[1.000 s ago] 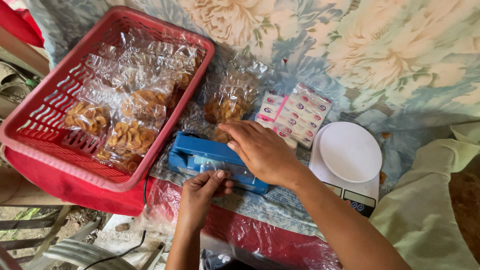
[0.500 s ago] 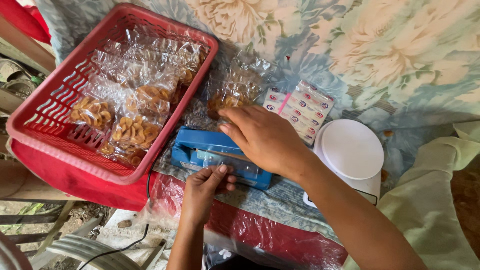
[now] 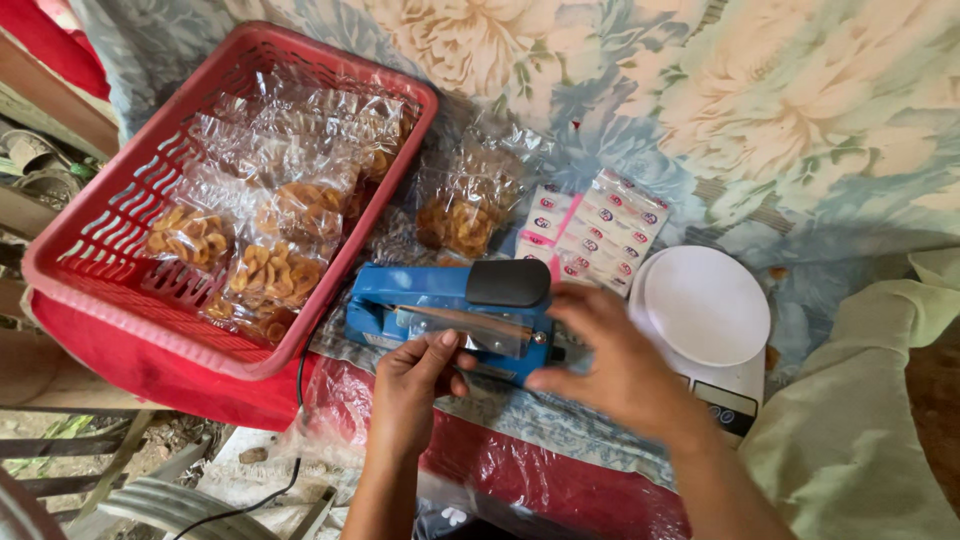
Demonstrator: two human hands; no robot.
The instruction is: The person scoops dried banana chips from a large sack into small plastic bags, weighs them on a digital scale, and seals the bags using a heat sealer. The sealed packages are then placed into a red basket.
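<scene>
A blue heat sealer (image 3: 420, 292) with a black handle (image 3: 508, 283) lies on the flowered cloth at the table's front edge. The edge of a clear plastic bag (image 3: 470, 330) rests across its jaw. My left hand (image 3: 412, 390) pinches that bag at the sealer's front. Blurred by motion, my right hand (image 3: 615, 365) hovers just right of the sealer with its fingers apart and nothing in it, off the handle.
A red basket (image 3: 95, 250) at the left holds several clear packets of yellow ring snacks (image 3: 270, 265). One more packet (image 3: 462, 212) lies behind the sealer. Beside it are a sheet of small white sachets (image 3: 605, 228) and a white scale (image 3: 705, 305). A black cable (image 3: 298, 400) hangs off the front.
My right hand has come off the sealer's handle, which it was pressing, and moved right. The black handle now shows. My left hand still pinches the bag.
</scene>
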